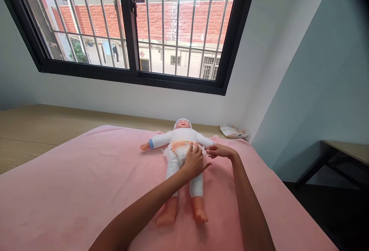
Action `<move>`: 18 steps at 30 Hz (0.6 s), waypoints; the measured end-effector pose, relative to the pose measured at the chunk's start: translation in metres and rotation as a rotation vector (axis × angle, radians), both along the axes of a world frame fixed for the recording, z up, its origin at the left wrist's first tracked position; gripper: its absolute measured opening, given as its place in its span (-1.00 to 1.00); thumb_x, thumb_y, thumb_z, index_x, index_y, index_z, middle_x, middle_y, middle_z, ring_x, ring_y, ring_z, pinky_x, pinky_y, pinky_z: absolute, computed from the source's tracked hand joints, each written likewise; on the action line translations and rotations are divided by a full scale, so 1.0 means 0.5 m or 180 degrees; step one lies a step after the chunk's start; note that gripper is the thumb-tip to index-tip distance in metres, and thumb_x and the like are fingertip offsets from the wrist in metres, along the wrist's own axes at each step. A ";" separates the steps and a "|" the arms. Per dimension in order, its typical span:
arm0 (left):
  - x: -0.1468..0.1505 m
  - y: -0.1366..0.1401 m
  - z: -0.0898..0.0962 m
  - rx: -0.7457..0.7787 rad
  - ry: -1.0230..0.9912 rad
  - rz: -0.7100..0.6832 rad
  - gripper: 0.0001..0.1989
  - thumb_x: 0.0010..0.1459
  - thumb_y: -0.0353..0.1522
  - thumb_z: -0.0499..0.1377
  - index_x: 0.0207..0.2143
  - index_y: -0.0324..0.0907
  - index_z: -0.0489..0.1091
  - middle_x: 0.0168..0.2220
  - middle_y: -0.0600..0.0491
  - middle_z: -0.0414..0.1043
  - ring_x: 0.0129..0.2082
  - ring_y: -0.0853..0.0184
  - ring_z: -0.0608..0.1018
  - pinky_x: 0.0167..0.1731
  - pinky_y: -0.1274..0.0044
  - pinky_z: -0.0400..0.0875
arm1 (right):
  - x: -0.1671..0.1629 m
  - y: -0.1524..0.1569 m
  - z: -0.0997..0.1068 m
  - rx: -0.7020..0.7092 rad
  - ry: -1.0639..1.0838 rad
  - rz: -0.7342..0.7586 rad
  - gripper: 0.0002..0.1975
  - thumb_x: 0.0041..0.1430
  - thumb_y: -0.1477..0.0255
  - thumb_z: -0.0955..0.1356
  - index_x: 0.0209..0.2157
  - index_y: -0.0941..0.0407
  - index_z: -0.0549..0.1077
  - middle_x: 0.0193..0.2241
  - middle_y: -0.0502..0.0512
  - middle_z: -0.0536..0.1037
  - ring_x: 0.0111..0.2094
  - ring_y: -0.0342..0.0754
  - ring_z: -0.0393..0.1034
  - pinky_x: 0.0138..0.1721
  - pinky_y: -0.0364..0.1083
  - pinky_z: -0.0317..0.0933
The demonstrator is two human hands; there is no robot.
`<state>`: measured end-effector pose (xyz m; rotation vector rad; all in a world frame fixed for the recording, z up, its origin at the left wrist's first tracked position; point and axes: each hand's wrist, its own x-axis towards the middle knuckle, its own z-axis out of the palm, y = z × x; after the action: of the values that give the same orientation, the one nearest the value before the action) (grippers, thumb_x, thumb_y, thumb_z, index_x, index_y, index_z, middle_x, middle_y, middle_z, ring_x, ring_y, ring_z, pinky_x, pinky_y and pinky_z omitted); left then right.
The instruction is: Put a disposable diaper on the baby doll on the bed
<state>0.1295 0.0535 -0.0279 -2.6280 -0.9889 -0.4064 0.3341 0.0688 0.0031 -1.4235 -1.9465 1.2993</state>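
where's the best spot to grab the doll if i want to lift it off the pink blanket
Probably the doll by its torso, a hand sliding in from each side. It lies flat on its back on the pink blanket, arms out and legs toward the camera. The left hand rests on its diaper; the right hand is at its side.

Both hands (193, 162) (219, 151) on doll's diaper (180, 146)

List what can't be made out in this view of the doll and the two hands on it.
- Head view: the diaper front is partly covered by the left hand.
- The diaper's side by the right hand is hidden by its fingers; the grip is too small to tell.
- The doll is too small for detail.
- The bundle by the wall is too small to identify.
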 end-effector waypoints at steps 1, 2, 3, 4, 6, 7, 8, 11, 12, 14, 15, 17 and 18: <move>0.000 0.000 0.000 -0.0015 -0.0003 0.0014 -0.15 0.26 0.07 -0.30 0.16 -0.47 0.29 0.11 -0.28 0.33 0.30 -0.04 0.20 0.34 0.02 0.07 | 0.001 0.001 -0.001 -0.0011 -0.0008 -0.0005 -0.27 -0.14 -0.23 0.47 -0.42 0.21 0.36 -0.42 0.09 0.39 -0.35 0.00 0.34 -0.26 -0.07 0.24; -0.001 -0.001 0.000 -0.0028 -0.0009 0.0030 -0.16 0.26 0.07 -0.29 0.21 -0.44 0.23 0.13 -0.28 0.32 0.30 -0.03 0.19 0.34 0.02 0.07 | 0.002 0.001 -0.002 -0.0022 -0.0015 -0.0010 -0.27 -0.13 -0.23 0.47 -0.40 0.21 0.38 -0.41 0.09 0.39 -0.35 0.00 0.34 -0.26 -0.07 0.25; -0.001 -0.001 0.000 -0.0036 -0.0014 0.0046 -0.17 0.26 0.08 -0.29 0.24 -0.39 0.18 0.15 -0.27 0.29 0.31 -0.02 0.19 0.34 0.03 0.07 | 0.003 0.002 -0.004 -0.0032 -0.0022 -0.0014 -0.27 -0.13 -0.23 0.47 -0.38 0.22 0.40 -0.40 0.08 0.40 -0.35 -0.01 0.34 -0.26 -0.07 0.25; -0.001 -0.001 0.000 -0.0041 -0.0014 0.0060 -0.17 0.25 0.09 -0.29 0.27 -0.36 0.15 0.16 -0.27 0.28 0.31 -0.02 0.19 0.34 0.03 0.08 | 0.004 0.002 -0.005 -0.0045 -0.0027 -0.0017 -0.26 -0.12 -0.23 0.46 -0.34 0.22 0.42 -0.39 0.08 0.40 -0.34 -0.01 0.34 -0.25 -0.07 0.26; 0.000 -0.001 -0.001 -0.0040 0.0002 0.0080 -0.14 0.23 0.11 -0.31 0.25 -0.36 0.19 0.17 -0.29 0.26 0.30 -0.02 0.20 0.33 0.03 0.08 | 0.006 0.003 -0.009 -0.0072 -0.0043 -0.0028 -0.24 -0.13 -0.24 0.45 -0.30 0.23 0.43 -0.38 0.09 0.41 -0.33 -0.01 0.35 -0.24 -0.07 0.26; 0.001 -0.001 -0.001 -0.0033 0.0012 0.0086 -0.11 0.22 0.12 -0.32 0.22 -0.40 0.23 0.16 -0.31 0.27 0.30 -0.03 0.20 0.33 0.03 0.08 | 0.007 0.004 -0.011 -0.0083 -0.0050 -0.0038 -0.23 -0.14 -0.24 0.46 -0.30 0.23 0.43 -0.38 0.10 0.41 -0.33 -0.01 0.35 -0.24 -0.07 0.26; 0.002 0.000 -0.002 -0.0021 0.0022 0.0088 -0.09 0.22 0.13 -0.32 0.18 -0.44 0.27 0.15 -0.33 0.27 0.29 -0.04 0.21 0.33 0.03 0.08 | 0.007 0.004 -0.012 -0.0089 -0.0051 -0.0053 -0.23 -0.16 -0.24 0.46 -0.32 0.23 0.42 -0.39 0.11 0.41 -0.33 0.00 0.35 -0.25 -0.07 0.26; 0.004 0.003 -0.003 0.0037 0.0042 0.0075 -0.06 0.22 0.13 -0.32 0.10 -0.52 0.34 0.12 -0.35 0.30 0.28 -0.05 0.23 0.33 0.03 0.09 | 0.007 0.006 -0.014 -0.0083 -0.0020 -0.0094 -0.24 -0.19 -0.24 0.48 -0.38 0.23 0.38 -0.40 0.12 0.42 -0.34 0.01 0.36 -0.26 -0.07 0.26; 0.004 0.004 -0.003 0.0061 0.0048 0.0061 -0.07 0.22 0.12 -0.31 0.09 -0.52 0.35 0.11 -0.34 0.31 0.27 -0.06 0.23 0.32 0.02 0.10 | 0.006 0.006 -0.013 -0.0076 0.0003 -0.0105 -0.24 -0.20 -0.24 0.48 -0.39 0.22 0.38 -0.41 0.12 0.42 -0.35 0.01 0.35 -0.27 -0.07 0.26; 0.003 0.006 -0.003 0.0120 0.0065 0.0006 -0.11 0.23 0.11 -0.29 0.09 -0.50 0.35 0.08 -0.31 0.35 0.26 -0.06 0.24 0.31 0.01 0.12 | 0.001 0.005 -0.009 -0.0039 0.0068 -0.0122 -0.24 -0.18 -0.24 0.49 -0.39 0.23 0.39 -0.41 0.12 0.42 -0.34 0.01 0.35 -0.26 -0.07 0.26; 0.002 0.005 -0.003 0.0158 0.0074 -0.0030 -0.13 0.24 0.10 -0.27 0.10 -0.49 0.35 0.07 -0.29 0.36 0.26 -0.05 0.25 0.30 0.00 0.13 | -0.003 0.004 -0.006 -0.0005 0.0112 -0.0131 -0.25 -0.17 -0.24 0.49 -0.39 0.23 0.40 -0.40 0.12 0.42 -0.34 0.01 0.34 -0.25 -0.07 0.26; 0.000 0.003 -0.002 0.0255 0.0084 -0.0102 -0.19 0.28 0.05 -0.25 0.12 -0.47 0.32 0.05 -0.26 0.38 0.24 -0.02 0.27 0.29 0.00 0.14 | -0.014 0.002 0.001 0.0104 0.0215 -0.0153 -0.25 -0.13 -0.24 0.48 -0.40 0.22 0.39 -0.40 0.11 0.41 -0.34 -0.01 0.32 -0.25 -0.08 0.25; 0.000 0.000 0.000 0.0314 0.0084 -0.0125 -0.23 0.29 0.01 -0.24 0.12 -0.47 0.31 0.05 -0.25 0.37 0.23 0.00 0.28 0.28 0.00 0.16 | -0.020 0.002 0.004 0.0177 0.0269 -0.0165 -0.26 -0.12 -0.25 0.46 -0.41 0.21 0.38 -0.41 0.09 0.39 -0.34 -0.02 0.31 -0.25 -0.09 0.23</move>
<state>0.1295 0.0535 -0.0279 -2.5609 -0.8871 -0.4178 0.3241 0.0698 0.0050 -1.3610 -1.8641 1.2518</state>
